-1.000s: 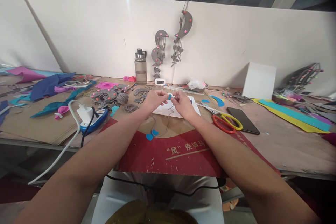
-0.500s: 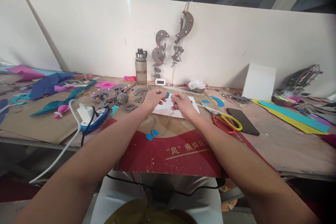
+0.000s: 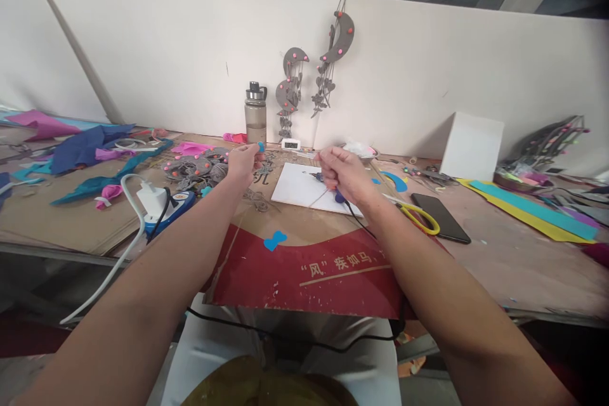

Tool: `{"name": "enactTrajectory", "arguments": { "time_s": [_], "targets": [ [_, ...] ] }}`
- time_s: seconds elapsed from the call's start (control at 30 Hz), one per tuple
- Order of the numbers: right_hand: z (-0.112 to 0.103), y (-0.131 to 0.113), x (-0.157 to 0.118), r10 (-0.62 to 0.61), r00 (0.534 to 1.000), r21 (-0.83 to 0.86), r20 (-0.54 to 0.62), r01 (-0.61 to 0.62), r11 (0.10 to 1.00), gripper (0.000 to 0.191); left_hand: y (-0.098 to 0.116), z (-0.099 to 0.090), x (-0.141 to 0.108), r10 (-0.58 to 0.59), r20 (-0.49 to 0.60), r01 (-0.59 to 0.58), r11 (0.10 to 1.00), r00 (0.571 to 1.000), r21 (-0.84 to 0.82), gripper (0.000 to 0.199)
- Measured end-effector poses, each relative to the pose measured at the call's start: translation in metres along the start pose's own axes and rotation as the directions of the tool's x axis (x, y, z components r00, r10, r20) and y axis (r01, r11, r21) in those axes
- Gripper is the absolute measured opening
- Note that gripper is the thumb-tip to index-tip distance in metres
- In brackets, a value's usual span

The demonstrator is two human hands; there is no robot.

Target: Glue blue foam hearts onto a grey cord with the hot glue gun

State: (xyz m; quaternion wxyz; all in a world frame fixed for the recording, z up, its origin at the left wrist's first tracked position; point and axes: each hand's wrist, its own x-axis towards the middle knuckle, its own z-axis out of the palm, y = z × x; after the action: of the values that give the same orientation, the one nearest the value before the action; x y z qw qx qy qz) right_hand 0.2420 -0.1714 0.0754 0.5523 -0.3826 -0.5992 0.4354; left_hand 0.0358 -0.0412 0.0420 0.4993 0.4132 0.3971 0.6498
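Note:
My left hand (image 3: 243, 163) is pinched shut on a small blue felt piece (image 3: 261, 147), which pokes out past the fingertips. Over the white board (image 3: 292, 189), my right hand (image 3: 343, 171) has its fingers closed on a thin grey cord (image 3: 318, 198), whose strand hangs blurred below them. Partly hidden under that hand is a tool with a blue handle (image 3: 339, 196) and black cable; its kind is unclear. Two joined blue felt shapes (image 3: 275, 240) lie on the cardboard closer to me.
Yellow-handled scissors (image 3: 419, 219) and a black phone (image 3: 440, 218) lie to the right. Left are a plugged power strip (image 3: 170, 212) and grey yarn pieces (image 3: 195, 168). A water bottle (image 3: 255, 115) stands at the back wall, near hanging grey moon ornaments (image 3: 339, 41).
My hands have moved apart, the left going left with the blue piece, the right going right. The cord loop near the blue shapes is gone from there. More of the white board shows.

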Motion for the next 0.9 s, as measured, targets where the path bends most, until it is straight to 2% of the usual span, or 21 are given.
{"name": "enactTrajectory", "arguments": {
  "time_s": [0.07, 0.2, 0.33, 0.4, 0.47, 0.53, 0.57, 0.6, 0.63, 0.67, 0.7, 0.73, 0.77, 0.8, 0.83, 0.9],
  "targets": [
    [-0.001, -0.014, -0.004, -0.061, 0.998, 0.082, 0.012, 0.060, 0.995, 0.035, -0.002, -0.001, 0.001, -0.012, -0.009, 0.012, 1.000, 1.000, -0.021, 0.009],
    [-0.007, -0.036, -0.013, -0.184, 0.983, 0.096, -0.010, 0.184, 0.978, 0.033, -0.005, 0.000, 0.002, -0.027, 0.001, 0.027, 0.999, 1.000, -0.030, 0.011],
    [-0.017, -0.043, -0.017, -0.328, 0.945, 0.139, 0.003, 0.325, 0.936, 0.032, -0.004, 0.000, 0.003, -0.035, 0.007, 0.035, 0.998, 0.999, -0.054, 0.012],
    [-0.021, -0.042, -0.018, -0.356, 0.933, 0.160, 0.048, 0.345, 0.925, 0.030, -0.002, -0.001, 0.004, -0.036, -0.009, 0.035, 0.997, 0.999, -0.068, 0.011],
    [-0.024, -0.040, -0.019, -0.272, 0.940, 0.084, 0.205, 0.260, 0.962, 0.031, -0.002, -0.002, 0.004, -0.037, -0.020, 0.036, 0.997, 0.999, -0.070, 0.011],
    [-0.023, -0.038, -0.019, -0.030, 0.907, -0.175, 0.421, 0.113, 0.978, 0.035, -0.002, -0.001, 0.003, -0.038, 0.013, 0.039, 0.997, 0.999, -0.061, 0.011],
    [-0.022, -0.037, -0.019, 0.121, 0.873, -0.355, 0.472, 0.062, 0.933, 0.038, -0.002, 0.000, 0.001, -0.037, 0.046, 0.040, 0.998, 0.998, -0.054, 0.011],
    [-0.020, -0.036, -0.019, 0.245, 0.856, -0.528, 0.455, 0.037, 0.849, 0.040, -0.002, 0.002, -0.002, -0.038, 0.085, 0.042, 0.998, 0.996, -0.046, 0.011],
    [-0.019, -0.035, -0.018, 0.311, 0.873, -0.673, 0.377, 0.027, 0.740, 0.042, -0.002, 0.005, -0.005, -0.038, 0.127, 0.042, 0.998, 0.991, -0.035, 0.011],
    [-0.018, -0.032, -0.016, 0.305, 0.918, -0.786, 0.255, 0.012, 0.618, 0.043, -0.002, 0.008, -0.009, -0.038, 0.160, 0.042, 0.999, 0.986, -0.022, 0.011],
    [-0.018, -0.029, -0.014, 0.243, 0.963, -0.868, 0.117, -0.020, 0.496, 0.044, -0.001, 0.011, -0.014, -0.038, 0.190, 0.040, 0.999, 0.981, -0.004, 0.011],
    [-0.020, -0.024, -0.011, 0.156, 0.988, -0.922, -0.013, -0.072, 0.381, 0.044, -0.001, 0.014, -0.018, -0.029, 0.224, 0.028, 1.000, 0.974, 0.009, 0.011],
    [-0.023, -0.017, -0.008, 0.076, 0.989, -0.951, -0.125, -0.142, 0.275, 0.043, 0.000, 0.018, -0.023, -0.020, 0.257, 0.015, 1.000, 0.966, 0.021, 0.012],
    [-0.026, -0.009, -0.005, 0.046, 0.978, -0.960, -0.205, -0.210, 0.186, 0.042, 0.000, 0.021, -0.028, -0.019, 0.289, 0.009, 0.999, 0.957, 0.035, 0.012],
    [-0.030, 0.000, -0.001, 0.084, 0.962, -0.955, -0.261, -0.270, 0.123, 0.042, 0.000, 0.025, -0.032, -0.010, 0.320, -0.005, 0.999, 0.947, 0.047, 0.013],
    [-0.037, 0.020, 0.004, 0.198, 0.917, -0.927, -0.347, -0.367, 0.074, 0.049, -0.002, 0.031, -0.040, 0.000, 0.370, -0.033, 0.996, 0.929, 0.083, 0.012]
  ]
}}
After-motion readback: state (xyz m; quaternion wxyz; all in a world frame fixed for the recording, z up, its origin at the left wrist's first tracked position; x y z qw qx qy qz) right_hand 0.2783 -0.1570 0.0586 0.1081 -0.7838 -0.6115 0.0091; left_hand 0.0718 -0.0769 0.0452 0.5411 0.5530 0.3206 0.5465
